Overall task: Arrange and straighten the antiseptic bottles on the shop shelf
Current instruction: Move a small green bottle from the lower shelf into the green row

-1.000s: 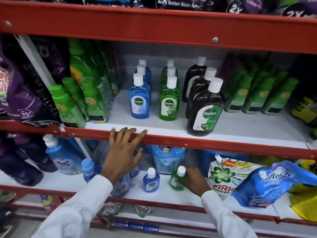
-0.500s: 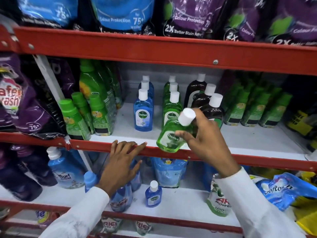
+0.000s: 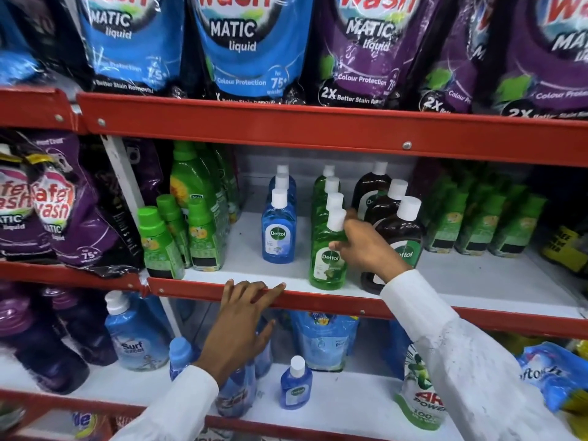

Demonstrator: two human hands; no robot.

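On the middle shelf (image 3: 477, 281) stand three rows of Dettol antiseptic bottles with white caps: blue bottles (image 3: 278, 230), green bottles (image 3: 324, 202) and brown bottles (image 3: 404, 230). The front green bottle (image 3: 327, 265) stands upright near the shelf's edge, and my right hand (image 3: 362, 246) grips its neck and shoulder. My left hand (image 3: 241, 323) rests flat on the red front rail (image 3: 334, 302), fingers spread, holding nothing. A small blue Dettol bottle (image 3: 296, 385) stands alone on the shelf below.
Green-capped bottles (image 3: 159, 246) crowd the left of the middle shelf, green packs (image 3: 477, 221) the right. Detergent pouches (image 3: 241, 49) fill the top shelf. Below are a Surf Excel bottle (image 3: 133, 335), blue pouches (image 3: 324, 338) and an Ariel pouch (image 3: 420, 396).
My right hand lifted the small green bottle from the lower shelf up to the middle shelf and stood it upright at the front of the green row. My left hand stayed on the rail.
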